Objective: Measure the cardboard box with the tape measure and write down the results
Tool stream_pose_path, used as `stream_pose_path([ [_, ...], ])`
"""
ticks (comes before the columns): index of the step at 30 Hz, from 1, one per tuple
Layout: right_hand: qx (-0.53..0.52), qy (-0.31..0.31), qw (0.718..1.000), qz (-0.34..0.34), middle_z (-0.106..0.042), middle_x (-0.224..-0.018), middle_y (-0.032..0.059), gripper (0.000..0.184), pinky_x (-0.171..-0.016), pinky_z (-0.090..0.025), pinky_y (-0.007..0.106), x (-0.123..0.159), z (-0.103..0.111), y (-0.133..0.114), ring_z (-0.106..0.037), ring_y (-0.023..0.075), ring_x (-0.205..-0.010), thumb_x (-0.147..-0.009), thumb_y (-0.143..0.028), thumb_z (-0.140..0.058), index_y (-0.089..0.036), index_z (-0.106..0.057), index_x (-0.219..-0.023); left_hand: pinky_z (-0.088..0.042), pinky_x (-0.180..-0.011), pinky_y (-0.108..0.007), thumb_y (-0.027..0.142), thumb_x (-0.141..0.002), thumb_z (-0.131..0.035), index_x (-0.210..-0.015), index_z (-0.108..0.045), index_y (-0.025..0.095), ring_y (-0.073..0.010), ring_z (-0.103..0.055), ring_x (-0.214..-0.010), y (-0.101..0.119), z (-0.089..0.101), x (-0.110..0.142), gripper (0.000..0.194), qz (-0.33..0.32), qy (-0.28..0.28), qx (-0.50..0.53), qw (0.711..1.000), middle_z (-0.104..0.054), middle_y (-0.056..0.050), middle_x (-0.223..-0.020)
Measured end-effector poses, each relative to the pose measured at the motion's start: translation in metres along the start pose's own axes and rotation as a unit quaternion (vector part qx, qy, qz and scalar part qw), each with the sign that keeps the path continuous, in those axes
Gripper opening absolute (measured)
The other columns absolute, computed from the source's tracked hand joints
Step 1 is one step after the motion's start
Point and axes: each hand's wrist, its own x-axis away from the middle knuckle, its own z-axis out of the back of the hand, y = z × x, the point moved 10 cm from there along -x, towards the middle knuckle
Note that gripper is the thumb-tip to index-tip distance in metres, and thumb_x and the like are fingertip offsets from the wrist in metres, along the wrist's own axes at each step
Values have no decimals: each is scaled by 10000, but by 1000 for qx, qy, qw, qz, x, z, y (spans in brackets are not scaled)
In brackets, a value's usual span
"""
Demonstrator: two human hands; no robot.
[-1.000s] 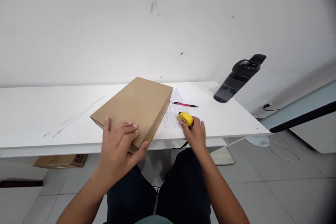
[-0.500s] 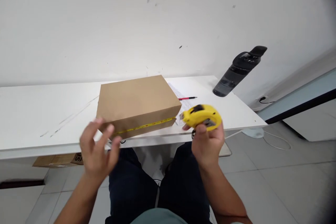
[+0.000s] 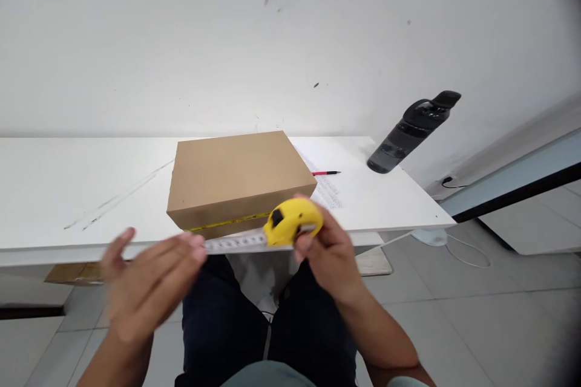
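Observation:
A yellow tape measure [image 3: 297, 222] is gripped in my right hand [image 3: 329, 254], in front of the cardboard box's right half. Its pale blade [image 3: 236, 243] with dark marks stretches left from the case to the fingers of my left hand [image 3: 152, 281]. Those fingers are long and pressed together over the blade's end, blurred by motion, with one finger raised apart. Behind both hands a closed brown cardboard box [image 3: 238, 172] lies on the white table [image 3: 104, 193]. A yellow strip [image 3: 231, 221] with red print runs along the box's front side, partly covered by the tape measure.
A printed sheet [image 3: 324, 190] and a red and black pen [image 3: 327, 173] lie right of the box, partly hidden by it. A dark bottle [image 3: 403, 139] stands near the table's right end. The wall is behind; my legs are below the front edge.
My right hand has moved left and down with the tape measure. My left hand has lowered and its fingers have closed on the blade, which now shows drawn out between the hands.

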Motion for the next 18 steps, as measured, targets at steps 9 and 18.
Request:
stream_pose_path([
  [9, 83, 157, 974, 141, -617, -1017, -2, 617, -532, -420, 229, -83, 112, -29, -486, 103, -664, -757, -583, -783, -369, -641, -1317, -583, -975, -482, 190, -896, -705, -1214, -560, 207, -205, -703, -963, -97, 0, 33, 350, 122, 87, -115, 982, -763, -1, -973],
  [18, 63, 106, 984, 130, -573, -936, -32, 572, -526, -417, 211, -84, 105, -11, -436, 75, -599, -824, -525, -767, -382, -602, -1352, -454, -1111, -559, 311, -917, -634, -1491, -439, 266, -308, -569, -1289, -59, -37, 23, 608, 99, 41, -17, 994, -721, -108, -1209],
])
